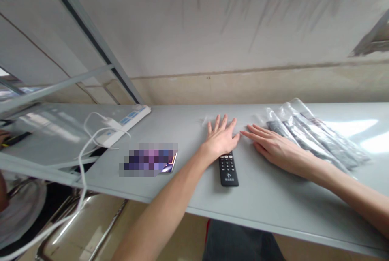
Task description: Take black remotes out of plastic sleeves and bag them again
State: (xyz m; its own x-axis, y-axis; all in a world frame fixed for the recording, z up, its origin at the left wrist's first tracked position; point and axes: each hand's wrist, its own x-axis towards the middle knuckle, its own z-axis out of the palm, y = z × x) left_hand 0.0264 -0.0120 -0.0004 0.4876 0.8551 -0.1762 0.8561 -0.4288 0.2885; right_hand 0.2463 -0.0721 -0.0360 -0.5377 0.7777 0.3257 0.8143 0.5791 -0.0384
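Note:
A black remote control (229, 172) lies on the grey table (194, 196), its button end toward me. My left hand (221, 138) rests palm down over the far end of the remote, fingers spread, hiding that part. Just to the right, my right hand (273, 145) is stretched out flat with its fingers pointing left. It lies beside several dark items in clear plastic bags (319, 135) and partly covers the nearest ones. The bagged items look long and narrow like remotes, but the plastic blurs their details.
Left of my arm lies a phone-like device (170, 164), mostly pixelated. A white power strip (127, 124) with a white cable (82, 163) stands further left, by a metal frame (100, 50). A wall closes off the back. Below left is a metal chair (82, 224).

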